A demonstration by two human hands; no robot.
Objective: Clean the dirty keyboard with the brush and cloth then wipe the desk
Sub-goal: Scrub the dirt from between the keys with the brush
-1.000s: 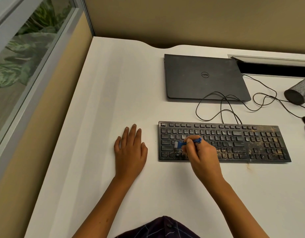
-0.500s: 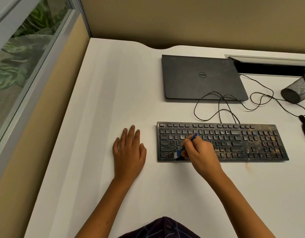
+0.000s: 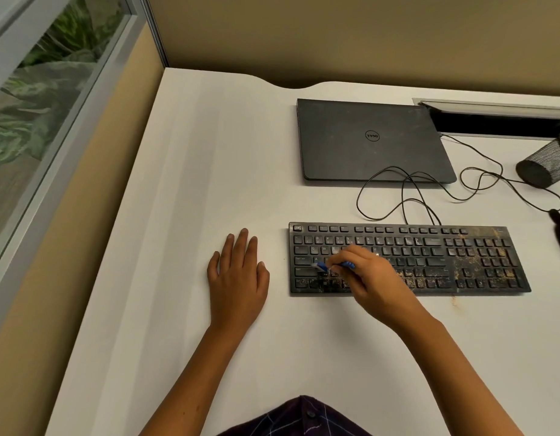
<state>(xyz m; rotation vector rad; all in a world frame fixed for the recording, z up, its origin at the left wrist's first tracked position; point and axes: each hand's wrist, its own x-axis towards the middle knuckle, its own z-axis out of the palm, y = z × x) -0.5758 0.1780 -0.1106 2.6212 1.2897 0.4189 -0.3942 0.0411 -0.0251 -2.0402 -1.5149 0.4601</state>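
right hand (image 3: 371, 278) pinches small blue brush (image 3: 332, 266), bristle end low on the left keys of the keyboard (image 3: 407, 259), likely to flick grit from the gaps. left hand (image 3: 237, 278) lies flat with straight fingers on the desk (image 3: 209, 152) beside it, holding nothing, probably as a brace. crumbs thick on right half. cloth not in view.

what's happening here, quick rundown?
A person is brushing a dirty keyboard. The right hand grips a small blue brush over the left-side keys; the left hand rests flat on the desk beside it. Brown grime covers the keyboard's right half. No cloth is in view.
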